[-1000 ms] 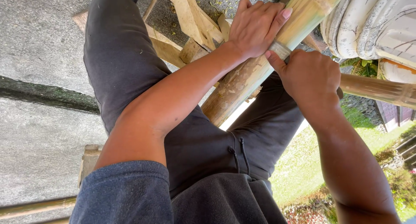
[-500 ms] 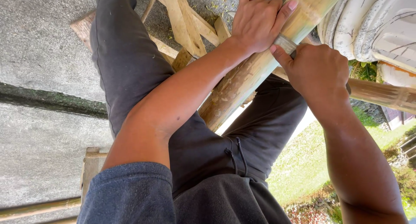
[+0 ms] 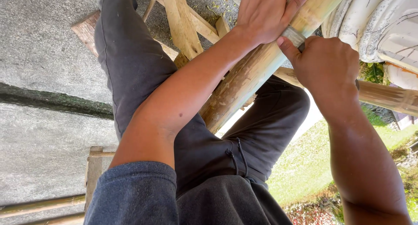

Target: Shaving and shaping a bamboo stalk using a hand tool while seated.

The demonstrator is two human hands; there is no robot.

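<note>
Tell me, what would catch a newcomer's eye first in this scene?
Most striking is the thick bamboo pole running diagonally across the person's lap toward the upper right. The left hand presses flat on it near the top, while the right hand closes in a tight grip around a grey metal blade set against the pole. Beneath them lie wooden slats on the grey concrete ground.

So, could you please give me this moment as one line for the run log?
left hand: pressed on bamboo pole | right hand: gripping metal blade against pole | pole: slanting across lap
</note>
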